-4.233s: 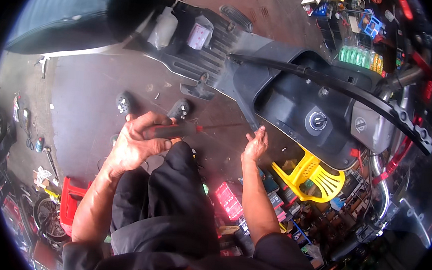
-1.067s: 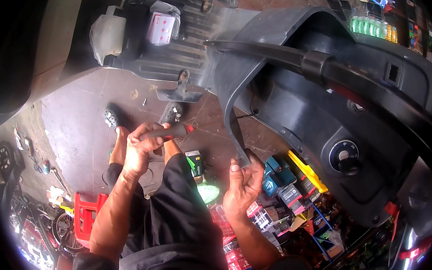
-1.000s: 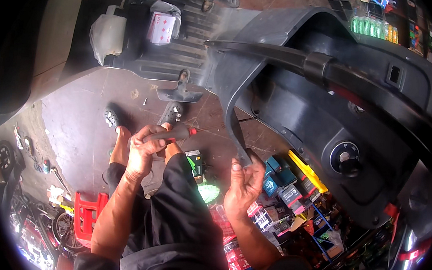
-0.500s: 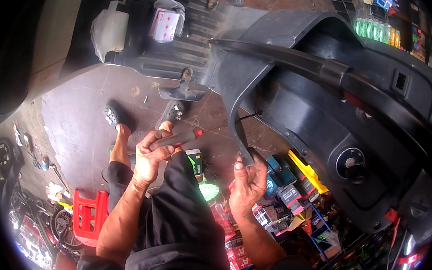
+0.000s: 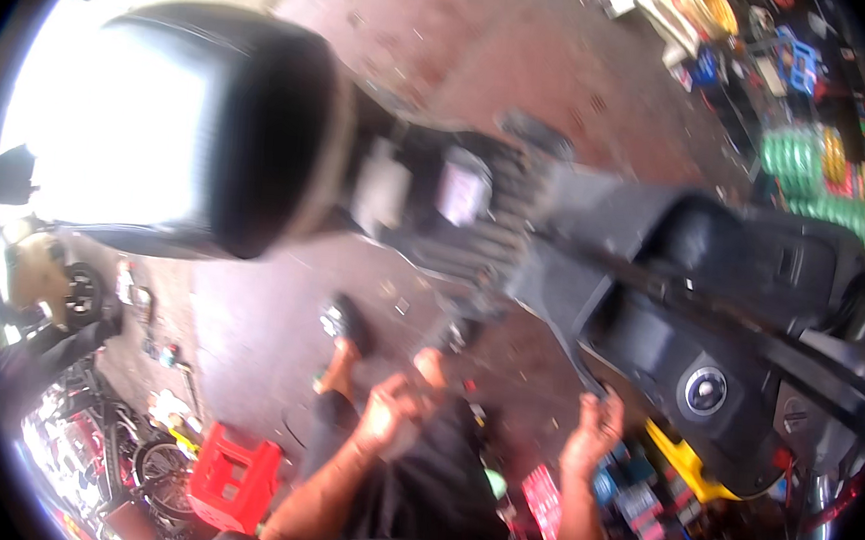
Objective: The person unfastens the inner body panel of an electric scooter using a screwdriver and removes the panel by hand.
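My left hand (image 5: 389, 414) is in front of my knees with its fingers curled. It holds a screwdriver, blurred now, whose red collar (image 5: 469, 384) shows beyond the fingers; its shaft is too smeared to make out. My right hand (image 5: 592, 437) has its thumb and fingers at the lower corner of a black plastic panel (image 5: 570, 342), gripping that edge. The panel belongs to the front of a scooter, beside a round ignition lock (image 5: 705, 390). To the left, the ribbed footboard (image 5: 512, 210) carries a pack of playing cards (image 5: 464, 188) and a pale wrapped bundle (image 5: 382, 194).
The scooter's seat (image 5: 272, 128) rises at the upper left. A red plastic stool (image 5: 234, 477) stands by my left arm. A yellow part (image 5: 685, 463) and several boxes (image 5: 637, 505) lie beyond my right hand. Green bottles (image 5: 791, 160) stand in packs at the far right.
The view has shifted and blurred, bringing the scooter's seat into sight and making the scooter look smaller. Both hands keep about the same places relative to the panel.
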Available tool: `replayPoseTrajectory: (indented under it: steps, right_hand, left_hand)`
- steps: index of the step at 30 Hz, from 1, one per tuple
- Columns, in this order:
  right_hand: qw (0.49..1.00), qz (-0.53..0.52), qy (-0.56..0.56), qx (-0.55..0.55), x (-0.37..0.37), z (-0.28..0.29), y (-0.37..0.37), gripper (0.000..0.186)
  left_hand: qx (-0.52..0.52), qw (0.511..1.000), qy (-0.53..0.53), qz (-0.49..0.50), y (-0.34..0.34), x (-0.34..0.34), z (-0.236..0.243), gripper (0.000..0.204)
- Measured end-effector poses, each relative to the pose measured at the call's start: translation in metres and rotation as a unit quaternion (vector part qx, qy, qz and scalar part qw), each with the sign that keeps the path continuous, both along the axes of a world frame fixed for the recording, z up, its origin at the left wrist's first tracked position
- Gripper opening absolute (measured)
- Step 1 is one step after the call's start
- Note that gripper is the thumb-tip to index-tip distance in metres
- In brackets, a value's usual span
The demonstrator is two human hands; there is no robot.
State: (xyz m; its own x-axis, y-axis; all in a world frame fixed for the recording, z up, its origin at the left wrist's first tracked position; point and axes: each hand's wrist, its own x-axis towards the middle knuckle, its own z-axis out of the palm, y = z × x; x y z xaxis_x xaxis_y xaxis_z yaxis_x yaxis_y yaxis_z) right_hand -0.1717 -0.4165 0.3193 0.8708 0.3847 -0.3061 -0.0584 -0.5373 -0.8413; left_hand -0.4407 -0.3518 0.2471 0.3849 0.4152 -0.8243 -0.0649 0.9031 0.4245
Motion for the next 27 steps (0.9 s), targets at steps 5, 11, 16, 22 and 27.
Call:
replayPoseTrajectory:
  steps: [5,11,16,22,27]
  right_hand:
    - [0.998,0.056,-0.018,-0.025,0.041,-0.010,-0.019,0.027]
    - [0.997,0.033,-0.052,-0.052,0.027,0.031,-0.015,0.044]
    - [0.987,0.030,-0.152,-0.038,0.014,0.032,-0.060,0.042]
    - [0.989,0.037,-0.137,-0.044,-0.062,0.177,-0.022,0.039]
    - [0.899,0.077,-0.430,-0.040,-0.080,0.285,-0.006,0.031]
  left_hand:
    - [0.073,0.989,0.053,-0.119,0.001,-0.052,0.026,0.027]
    - [0.258,0.931,0.081,-0.245,0.033,-0.105,0.089,0.026]
    - [0.281,0.921,0.077,-0.260,0.057,-0.112,0.118,0.032]
    - [0.296,0.892,0.129,-0.317,0.093,-0.109,0.178,0.040]
    - [0.369,0.810,0.198,-0.410,0.102,-0.119,0.203,0.035]
